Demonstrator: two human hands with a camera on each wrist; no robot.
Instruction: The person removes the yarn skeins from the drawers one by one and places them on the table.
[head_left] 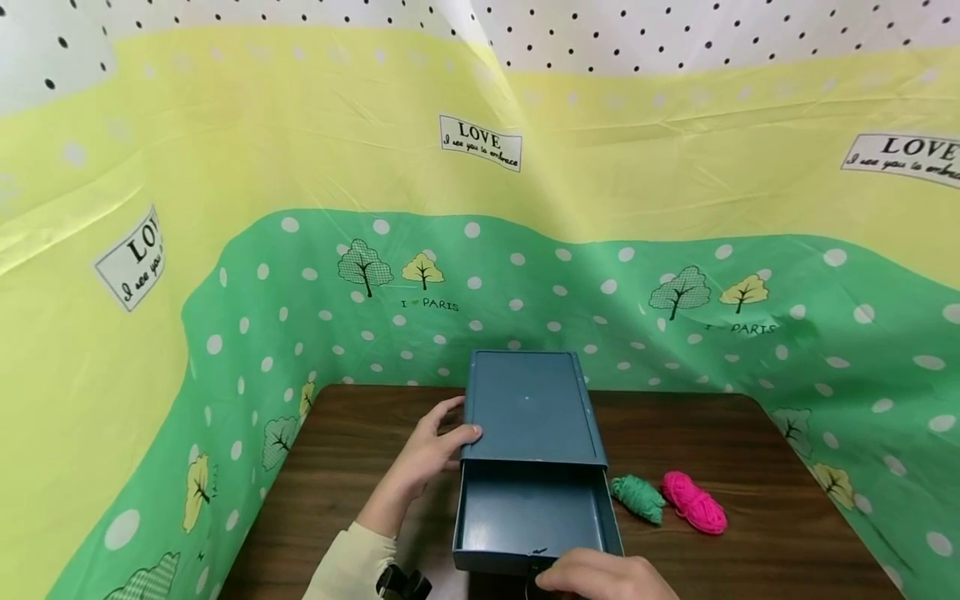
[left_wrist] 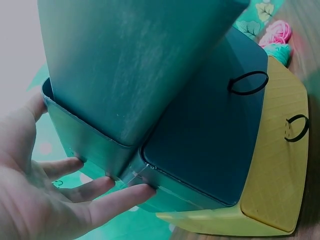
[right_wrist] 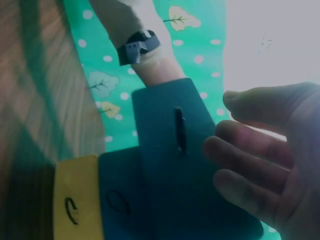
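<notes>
- Yellow, green and white printed fabric [head_left: 675, 192] hangs behind and beside your work area, apparently as a screen.
- Dark-brown wood-grain table [head_left: 750, 467]: bears everything you handle.
- Dark-blue plastic drawer cabinet [head_left: 525, 408]: stands upright on the table before you, its drawer fronts towards you, presumably for easy reach. Wrist views show a second blue drawer front [left_wrist: 210, 130] and a yellow drawer front [left_wrist: 275, 165] below.
- Blue rectangular plastic drawer [head_left: 487, 562]: the top one, standing well out of the cabinet, its interior exposed to you.
- Your left hand [head_left: 435, 446]: fingers spread and nearly straight against the cabinet's left side, thumb on its top edge; a bracing contact, I judge, to steady the body against the drawer's pull.
- Your right hand [head_left: 607, 575]: at the drawer front, fingers loosely bent, thumb well apart; no firm grip found. Whether a fingertip touches the handle, I cannot tell.
- Bright-pink yarn skein [head_left: 693, 502] and green yarn skein [head_left: 637, 497]: lie side by side right of the cabinet, likely kept clear of the drawer's path.
- Thin black loop handle [right_wrist: 180, 130]: fixed on the top drawer's front, offering you a finger hold.
</notes>
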